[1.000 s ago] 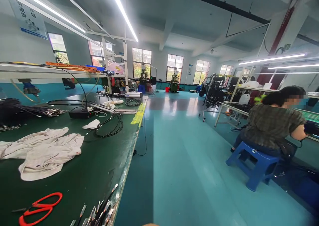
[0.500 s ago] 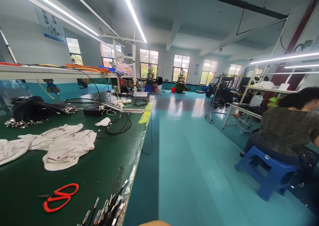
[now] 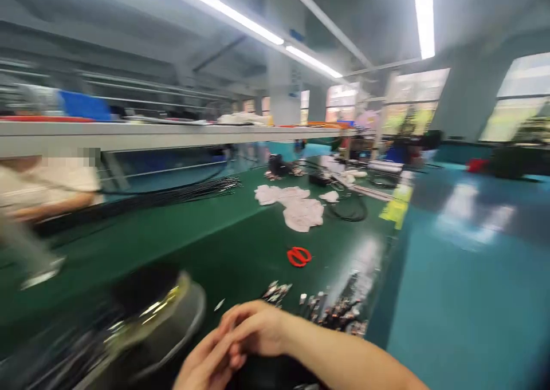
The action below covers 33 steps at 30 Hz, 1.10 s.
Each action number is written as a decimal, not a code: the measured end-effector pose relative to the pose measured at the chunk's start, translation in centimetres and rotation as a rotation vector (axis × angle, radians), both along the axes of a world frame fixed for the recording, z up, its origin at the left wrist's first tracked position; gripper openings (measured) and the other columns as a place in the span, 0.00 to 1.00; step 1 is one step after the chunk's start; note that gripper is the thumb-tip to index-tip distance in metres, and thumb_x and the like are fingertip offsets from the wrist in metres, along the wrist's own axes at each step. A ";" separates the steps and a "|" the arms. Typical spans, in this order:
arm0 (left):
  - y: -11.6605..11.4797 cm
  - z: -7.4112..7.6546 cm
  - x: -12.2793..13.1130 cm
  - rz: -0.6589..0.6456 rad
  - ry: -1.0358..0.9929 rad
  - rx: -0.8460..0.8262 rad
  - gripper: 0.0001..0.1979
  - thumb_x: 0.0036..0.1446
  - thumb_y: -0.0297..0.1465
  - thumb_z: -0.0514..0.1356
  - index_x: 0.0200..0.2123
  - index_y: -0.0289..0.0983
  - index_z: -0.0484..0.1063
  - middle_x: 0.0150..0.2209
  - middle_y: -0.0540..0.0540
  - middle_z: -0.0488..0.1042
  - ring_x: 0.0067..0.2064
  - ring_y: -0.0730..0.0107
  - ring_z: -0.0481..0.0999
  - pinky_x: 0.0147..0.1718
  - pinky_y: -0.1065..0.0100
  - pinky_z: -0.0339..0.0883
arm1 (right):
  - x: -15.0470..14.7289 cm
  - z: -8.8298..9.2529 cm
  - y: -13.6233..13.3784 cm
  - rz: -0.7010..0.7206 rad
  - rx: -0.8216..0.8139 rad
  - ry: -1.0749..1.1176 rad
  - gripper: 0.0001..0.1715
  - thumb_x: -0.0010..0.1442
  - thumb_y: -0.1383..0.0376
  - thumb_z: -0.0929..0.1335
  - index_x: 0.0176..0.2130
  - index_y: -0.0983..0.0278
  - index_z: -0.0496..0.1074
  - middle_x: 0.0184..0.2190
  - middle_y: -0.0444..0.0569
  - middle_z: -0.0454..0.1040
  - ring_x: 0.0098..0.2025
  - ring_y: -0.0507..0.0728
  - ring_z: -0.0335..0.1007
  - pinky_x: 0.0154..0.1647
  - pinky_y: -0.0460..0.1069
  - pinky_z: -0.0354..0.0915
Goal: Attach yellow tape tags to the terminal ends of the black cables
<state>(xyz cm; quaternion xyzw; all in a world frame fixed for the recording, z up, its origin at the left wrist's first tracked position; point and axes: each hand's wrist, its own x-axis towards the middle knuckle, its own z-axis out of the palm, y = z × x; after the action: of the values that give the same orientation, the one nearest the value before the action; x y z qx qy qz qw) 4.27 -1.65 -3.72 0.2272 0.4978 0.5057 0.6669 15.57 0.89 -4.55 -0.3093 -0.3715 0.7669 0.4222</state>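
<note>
The view is smeared by motion. My two hands meet at the bottom edge, above the green bench [image 3: 206, 235]. My right hand [image 3: 258, 328] comes in from the lower right, its fingers curled over the fingertips of my left hand [image 3: 201, 368]. Both look closed in a pinch, and whatever lies between them is hidden. Just beyond them lies a bundle of metal-tipped cable ends [image 3: 335, 312]. A dark round object with a shiny rim [image 3: 150, 310] sits blurred to the left of my hands. Red scissors [image 3: 299, 256] lie farther out on the bench.
A white cloth [image 3: 296, 207] and black cable coils [image 3: 348, 209] lie farther along the bench. Long black cables [image 3: 172, 192] run under a white shelf [image 3: 172, 135]. A person's arm [image 3: 47, 204] rests across the bench at the left. Teal floor [image 3: 464, 275] is on the right.
The camera swung left and down, away from the aisle and the seated person. My hands came into view at the bottom. The scissors and cloth now appear farther away.
</note>
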 end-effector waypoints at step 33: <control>3.1 0.8 -2.7 -0.330 -0.269 0.225 0.15 0.37 0.36 0.68 0.23 0.32 0.69 0.20 0.47 0.70 0.24 0.71 0.69 0.27 0.67 0.65 | -2.5 8.2 6.3 -0.405 0.349 -0.265 0.07 0.47 0.64 0.69 0.24 0.65 0.68 0.14 0.38 0.65 0.18 0.48 0.59 0.22 0.44 0.54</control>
<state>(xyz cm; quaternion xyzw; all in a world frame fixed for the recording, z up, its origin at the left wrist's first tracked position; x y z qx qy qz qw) 1.58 1.42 -2.88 0.3088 0.3010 0.4678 0.7715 13.08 7.16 3.69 -0.3972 -0.4800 0.5446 0.5614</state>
